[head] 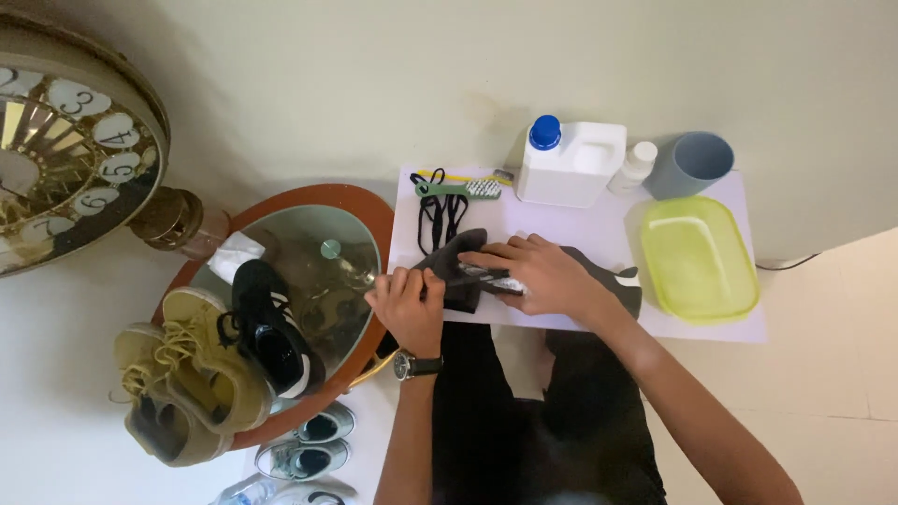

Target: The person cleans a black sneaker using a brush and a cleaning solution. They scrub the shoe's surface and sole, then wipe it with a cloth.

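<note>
Dark shoe (468, 266) is held on the white sheet (580, 234), in front of the person. Its tongue end is pinched by the left hand (407, 304), fingers curled; its side is pressed by the right hand (543, 276), fingers together, flat. Laces (440, 215) already out, laid beside the brush (458, 189). Brush, white jug (571, 164) and yellow tub (697, 257) sit untouched, so washing looks not yet begun.
</note>
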